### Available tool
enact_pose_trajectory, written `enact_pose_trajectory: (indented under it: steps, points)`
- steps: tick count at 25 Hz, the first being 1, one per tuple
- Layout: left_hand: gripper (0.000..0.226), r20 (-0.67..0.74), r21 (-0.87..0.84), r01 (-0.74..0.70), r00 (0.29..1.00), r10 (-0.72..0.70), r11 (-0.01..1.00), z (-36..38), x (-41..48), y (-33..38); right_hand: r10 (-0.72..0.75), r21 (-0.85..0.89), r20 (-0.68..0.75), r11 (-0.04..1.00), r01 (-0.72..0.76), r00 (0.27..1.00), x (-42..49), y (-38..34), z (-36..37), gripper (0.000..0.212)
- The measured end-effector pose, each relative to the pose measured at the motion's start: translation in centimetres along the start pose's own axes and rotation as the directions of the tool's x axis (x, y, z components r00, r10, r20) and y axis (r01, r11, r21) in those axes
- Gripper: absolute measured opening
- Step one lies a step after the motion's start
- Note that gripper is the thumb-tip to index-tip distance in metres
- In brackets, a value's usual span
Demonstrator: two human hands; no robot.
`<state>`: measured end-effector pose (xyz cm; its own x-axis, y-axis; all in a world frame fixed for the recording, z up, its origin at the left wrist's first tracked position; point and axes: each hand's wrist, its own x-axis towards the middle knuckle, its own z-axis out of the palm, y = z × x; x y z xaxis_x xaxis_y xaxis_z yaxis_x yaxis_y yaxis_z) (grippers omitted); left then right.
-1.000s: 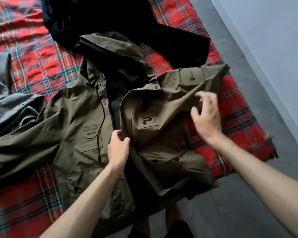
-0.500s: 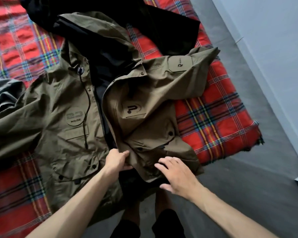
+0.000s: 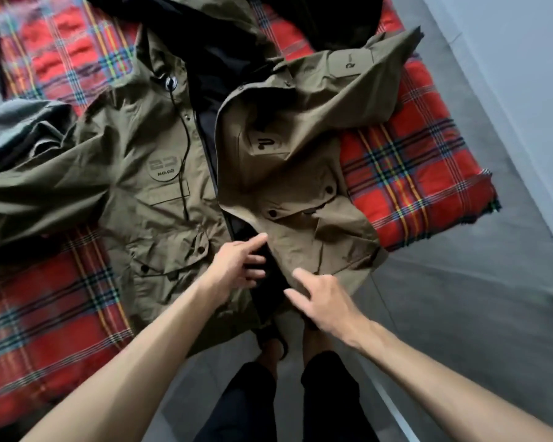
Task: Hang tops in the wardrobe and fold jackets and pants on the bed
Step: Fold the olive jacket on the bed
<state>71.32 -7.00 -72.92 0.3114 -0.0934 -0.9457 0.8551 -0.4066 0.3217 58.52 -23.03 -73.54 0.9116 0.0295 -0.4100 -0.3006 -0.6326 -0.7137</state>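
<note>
Two hands work at the near edge of the bed (image 3: 479,199), where the red plaid blanket (image 3: 406,173) ends and the hem of the olive jacket (image 3: 160,193) hangs a little over it, toward the person's legs (image 3: 246,403). To the right there is free grey floor (image 3: 460,314) between the corner of the blanket and the pale wall (image 3: 508,59). On the left side the bed is crowded: a grey garment (image 3: 16,122) lies against the jacket's sleeve, and a black garment (image 3: 332,20) lies at the far side, partly under the hood.

The left hand (image 3: 237,263) has its fingers stretched out and spread on the black lining in the front opening. Half a second ago it pinched the edge of the front panel; now it grips nothing. The right hand (image 3: 323,301) is flat with relaxed fingers, just beside the hem of the right front panel, and it has moved only a little. The hands are near each other but apart. The right front panel lies flatter than before and the opening is narrower.

The jacket lies front side up. Its long axis goes from the person toward the far side of the bed, hood far and hem near. One sleeve runs out to the left and the other slants to the far right.
</note>
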Motion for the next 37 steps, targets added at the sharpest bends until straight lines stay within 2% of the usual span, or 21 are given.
enact_pose_trajectory:
  steps: [2,3,5,6,8,10,12,15,17,19,21,24,26,28,29,30,31,32,33,35,37]
  points:
    - [0.025,-0.034,0.227,0.001,0.999,0.007,0.974,0.2,-1.0,-3.9,-0.105,0.123,0.205,0.989,0.081,0.973,-1.9,-2.7,3.5,0.013]
    - [0.022,-0.094,0.25,-0.032,0.994,0.057,0.968,0.0,-1.1,-5.2,-0.145,0.139,0.19,0.983,0.119,0.971,-2.7,-2.7,4.5,0.016]
    - [0.013,-0.135,0.081,-0.085,0.986,0.096,0.993,-0.9,-0.8,-6.4,-0.095,0.021,-0.162,0.995,0.099,0.982,-3.4,0.6,4.6,0.029]
    - [0.009,-0.105,-0.03,-0.095,0.99,0.092,0.995,-1.2,-0.6,-6.5,0.032,-0.023,-0.344,0.999,-0.043,0.939,-3.7,3.2,3.8,0.041]
    - [0.013,-0.056,-0.111,-0.112,0.993,0.107,0.987,-1.4,-0.2,-6.2,0.263,-0.004,-0.487,0.953,-0.303,0.833,-4.2,8.3,1.5,0.055]
    - [0.019,-0.028,-0.159,-0.155,0.988,0.152,0.975,-0.9,-0.3,-5.7,0.371,0.122,-0.441,0.927,-0.355,0.817,-4.6,11.4,0.1,0.045]
    - [0.02,-0.003,-0.266,-0.147,0.988,0.152,0.953,-0.7,-0.7,-4.7,0.417,0.255,-0.33,0.903,-0.345,0.847,-4.5,12.1,-0.4,0.037]
    - [0.02,0.078,-0.417,0.002,0.996,0.033,0.909,-0.8,-1.6,-2.5,0.32,0.105,-0.173,0.946,-0.306,0.931,-4.2,12.0,-0.5,0.041]
    - [0.019,0.102,-0.466,0.066,0.995,-0.021,0.882,-0.5,-2.3,-0.9,0.319,0.105,-0.212,0.947,-0.303,0.924,-3.4,12.1,-1.6,0.019]
    - [0.019,0.069,-0.484,0.027,0.998,0.007,0.875,-0.5,-2.7,0.4,0.408,0.239,-0.276,0.906,-0.349,0.87,-2.5,11.9,-3.4,0.015]
    - [0.02,0.053,-0.493,-0.011,0.998,0.043,0.87,-0.6,-3.4,1.4,0.464,0.506,-0.183,0.8,-0.322,0.867,-2.2,11.6,-5.0,0.026]
    - [0.025,0.052,-0.487,-0.018,0.997,0.05,0.873,-0.3,-4.1,1.7,0.435,0.82,0.096,0.475,-0.319,0.895,-3.1,11.3,-6.4,0.021]
    - [0.03,0.051,-0.477,-0.026,0.997,0.058,0.878,-0.3,-4.2,1.3,0.338,0.899,0.258,0.259,-0.353,0.905,-3.9,11.4,-6.8,0.027]
    - [0.04,0.057,-0.466,-0.026,0.997,0.059,0.884,-0.5,-4.4,0.6,0.323,0.916,0.303,0.162,-0.368,0.897,-4.5,11.7,-7.0,0.03]
    - [0.041,0.06,-0.429,-0.04,0.996,0.073,0.902,-0.6,-4.6,0.0,0.367,0.91,0.283,0.189,-0.369,0.886,-4.7,11.9,-6.9,0.027]
    - [0.034,0.057,-0.376,-0.085,0.992,0.114,0.923,-0.7,-4.9,-0.7,0.445,0.881,0.22,0.292,-0.372,0.868,-4.9,12.3,-6.7,0.032]
    - [0.026,0.048,-0.303,-0.159,0.982,0.182,0.94,-0.7,-5.0,-1.7,0.532,0.776,0.093,0.491,-0.396,0.841,-5.1,12.6,-6.3,0.04]
    - [0.02,0.04,-0.241,-0.233,0.968,0.249,0.942,-0.6,-5.2,-2.7,0.555,0.58,-0.085,0.703,-0.412,0.827,-5.3,12.8,-5.8,0.044]
    - [0.017,0.026,-0.189,-0.286,0.955,0.296,0.939,-0.5,-5.3,-3.7,0.479,0.363,-0.262,0.853,-0.375,0.838,-5.5,13.0,-5.2,0.043]
    - [0.013,-0.026,-0.134,-0.359,0.933,0.359,0.924,-0.1,-5.4,-4.7,0.265,0.08,-0.48,0.962,-0.26,0.836,-6.2,13.0,-4.0,0.037]
    - [0.011,-0.094,-0.16,-0.459,0.888,0.45,0.874,-0.3,-5.4,-4.8,0.194,-0.04,-0.542,0.966,-0.256,0.817,-6.9,12.3,-3.4,0.033]
